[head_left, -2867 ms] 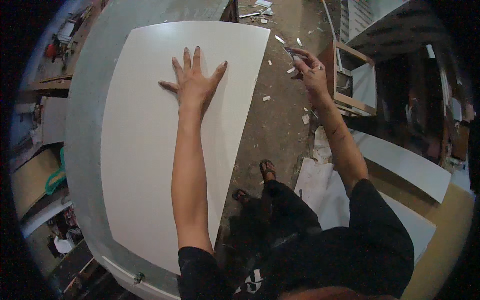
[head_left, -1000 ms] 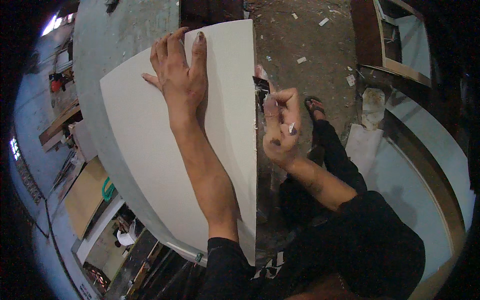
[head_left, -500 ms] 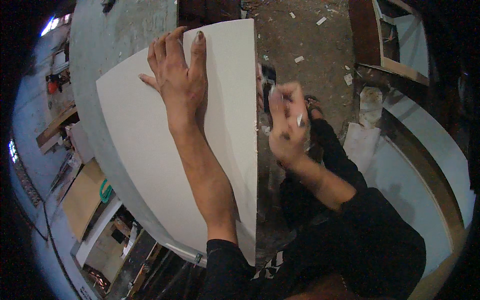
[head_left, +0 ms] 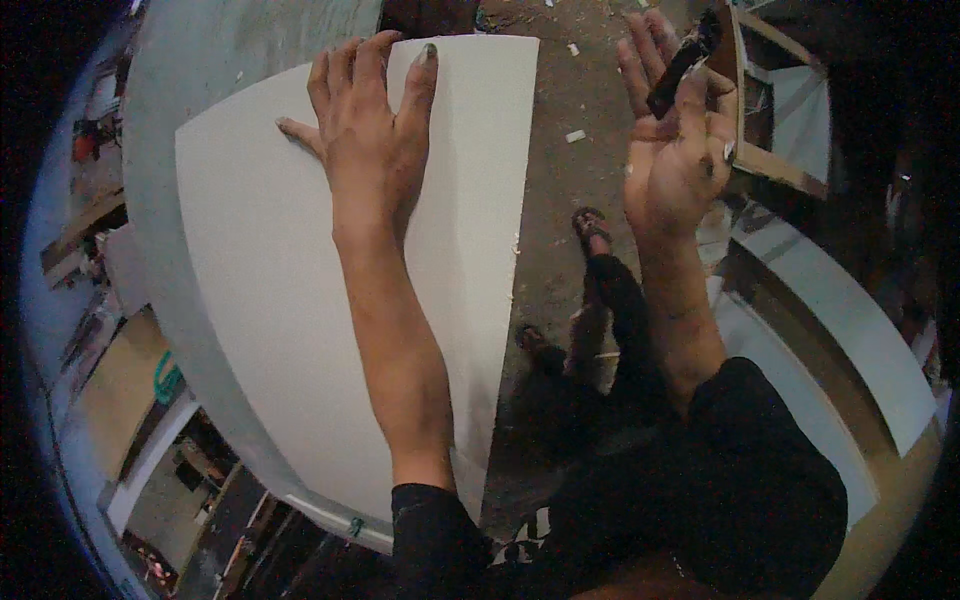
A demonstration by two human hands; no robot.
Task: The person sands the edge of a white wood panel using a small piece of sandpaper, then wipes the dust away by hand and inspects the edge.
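A white panel (head_left: 265, 220) lies flat on a grey-green worktop, its long right edge overhanging the floor side. My left hand (head_left: 370, 135) presses on its far part with the fingers spread; some fingertips reach over the far edge. To the right of the panel and apart from it, my right hand (head_left: 680, 160) is raised with the palm turned up. Between its thumb and fingers sits a small, dark, elongated hand tool (head_left: 685, 65); its exact kind is hard to make out. Small pale shavings (head_left: 514, 255) cling to the panel's right edge.
The grey-green worktop (head_left: 155, 190) extends left of and beyond the panel. Pale scraps (head_left: 575, 136) lie on the brown floor (head_left: 560, 180). On the right stand an open wooden frame (head_left: 785, 175) and large pale panels (head_left: 840, 310). A green coil (head_left: 167, 378) shows at left.
My right hand has moved from beside the panel's edge out to the right and away, turning palm up with the dark tool. My left hand stays spread on the panel. The view has shifted slightly.
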